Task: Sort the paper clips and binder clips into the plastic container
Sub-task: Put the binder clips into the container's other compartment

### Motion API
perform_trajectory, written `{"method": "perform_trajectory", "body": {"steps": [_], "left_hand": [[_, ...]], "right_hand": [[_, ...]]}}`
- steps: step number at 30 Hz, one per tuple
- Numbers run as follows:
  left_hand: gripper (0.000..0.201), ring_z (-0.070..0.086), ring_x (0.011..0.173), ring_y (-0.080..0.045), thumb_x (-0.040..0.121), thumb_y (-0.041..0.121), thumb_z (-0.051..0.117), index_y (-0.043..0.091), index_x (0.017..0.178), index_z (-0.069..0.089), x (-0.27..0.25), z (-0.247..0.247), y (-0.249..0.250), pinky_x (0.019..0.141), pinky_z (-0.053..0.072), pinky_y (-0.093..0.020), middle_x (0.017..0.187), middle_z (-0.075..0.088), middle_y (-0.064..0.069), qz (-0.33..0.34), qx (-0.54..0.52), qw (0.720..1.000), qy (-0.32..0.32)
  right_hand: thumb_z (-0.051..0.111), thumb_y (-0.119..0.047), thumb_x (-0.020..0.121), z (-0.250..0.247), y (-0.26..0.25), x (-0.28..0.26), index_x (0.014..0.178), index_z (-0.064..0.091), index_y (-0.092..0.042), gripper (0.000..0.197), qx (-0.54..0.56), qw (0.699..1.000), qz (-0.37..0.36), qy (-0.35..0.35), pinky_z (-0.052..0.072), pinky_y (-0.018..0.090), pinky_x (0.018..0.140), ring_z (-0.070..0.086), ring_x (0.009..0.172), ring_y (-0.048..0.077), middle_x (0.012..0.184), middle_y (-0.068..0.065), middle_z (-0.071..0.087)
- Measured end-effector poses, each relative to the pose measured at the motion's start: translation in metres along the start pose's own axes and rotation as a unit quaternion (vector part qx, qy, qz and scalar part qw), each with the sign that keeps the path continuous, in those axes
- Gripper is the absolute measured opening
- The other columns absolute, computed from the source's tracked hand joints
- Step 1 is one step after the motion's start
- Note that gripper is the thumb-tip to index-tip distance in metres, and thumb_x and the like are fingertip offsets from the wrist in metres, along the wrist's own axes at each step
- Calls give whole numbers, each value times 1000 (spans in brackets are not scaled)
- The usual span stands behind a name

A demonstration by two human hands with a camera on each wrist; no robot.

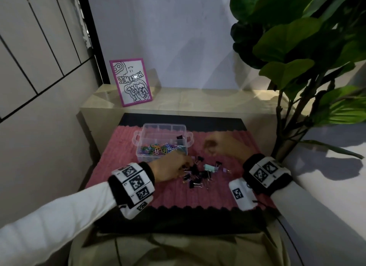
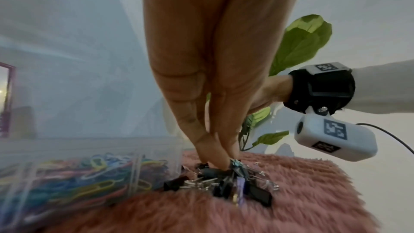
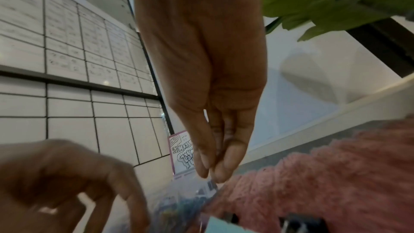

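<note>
container (image 1: pixel 139 139): clear, coloured paper clips (image 1: pixel 158 148) inside | binder clips (image 1: pixel 200 173): heaped beside

Your container (image 1: pixel 161 145) sits on the rug (image 1: pixel 118 160), binder clips (image 1: pixel 200 171) just before it, frame (image 1: pixel 131 81) behind.

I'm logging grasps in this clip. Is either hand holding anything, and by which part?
Left hand fingertips press into the binder clips; a hold cannot be told. Right hand pinches nothing visible.

One plastic container (image 1: pixel 160 141) — two hands, one framed drawing (image 1: pixel 131 81).
</note>
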State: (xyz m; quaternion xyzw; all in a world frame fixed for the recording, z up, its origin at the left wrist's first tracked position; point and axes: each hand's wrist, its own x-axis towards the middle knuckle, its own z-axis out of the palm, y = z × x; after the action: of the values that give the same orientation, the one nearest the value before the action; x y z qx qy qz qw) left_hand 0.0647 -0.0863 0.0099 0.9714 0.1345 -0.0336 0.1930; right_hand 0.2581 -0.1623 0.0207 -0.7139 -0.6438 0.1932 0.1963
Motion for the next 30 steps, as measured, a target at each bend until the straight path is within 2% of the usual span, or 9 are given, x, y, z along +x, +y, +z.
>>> {"method": "perform_trajectory", "body": {"steps": [5,9,12,14,18,23,26,28,30], "left_hand": [[27,55,103,-28,86,3,50,0,113,54,17,3,13,83,38,-28,113,56,-15,20,42,999,-14],[31,55,106,-34,85,-2,44,-2,114,53,38,6,17,88,46,-41,118,54,-19,10,107,991,-82],[30,56,108,-35,88,6,47,1,117,53,47,17,24,83,49,-44,122,53,-17,7,181,975,-125],[30,55,111,-33,90,6,45,2,119,53,50,21,31,82,48,-43,124,53,-15,-1,201,973,-112],[26,54,111,-30,90,11,48,4,113,58,49,16,34,80,47,-40,124,54,-12,14,213,974,-82],[11,52,104,-25,83,15,60,11,93,57,48,11,19,73,44,-37,116,54,-6,50,178,980,-69],[22,51,79,-18,78,22,68,15,83,47,45,4,10,70,46,-37,87,58,-2,55,110,990,-68],[23,47,65,-11,77,23,68,13,85,49,41,-6,8,63,40,-29,70,51,8,50,32,997,-41],[21,51,62,-6,75,21,71,15,82,53,34,-23,5,58,38,-18,68,55,9,30,-79,996,4]], "right_hand": [[53,6,83,14,2,-20,94,68,1,19,-23,997,-11,-73,50,16,67,58,65,3,90,11,69],[48,5,84,15,12,-23,87,65,-9,22,-46,998,28,-23,56,41,61,65,65,32,80,1,59],[58,-2,83,23,10,-27,94,63,-3,12,-58,998,12,-31,49,32,66,59,74,23,87,9,61],[63,-7,80,32,12,-28,91,61,-2,12,-88,995,2,-41,40,28,68,54,82,17,94,12,61],[66,-4,77,43,16,-30,99,61,-2,23,-71,996,27,-38,42,26,74,56,92,17,100,5,59],[69,-4,77,38,18,-35,100,61,-2,24,-25,999,31,-19,36,4,60,49,83,9,86,-7,52],[72,-5,75,28,21,-40,89,61,-4,18,55,996,62,-18,40,9,57,57,70,2,80,-3,62],[71,-3,76,19,22,-44,80,58,-4,14,121,989,84,4,44,12,53,56,54,-5,68,-9,63],[72,-4,75,12,25,-49,77,57,-8,16,142,984,89,54,45,12,55,56,53,-6,63,-14,62]]}}
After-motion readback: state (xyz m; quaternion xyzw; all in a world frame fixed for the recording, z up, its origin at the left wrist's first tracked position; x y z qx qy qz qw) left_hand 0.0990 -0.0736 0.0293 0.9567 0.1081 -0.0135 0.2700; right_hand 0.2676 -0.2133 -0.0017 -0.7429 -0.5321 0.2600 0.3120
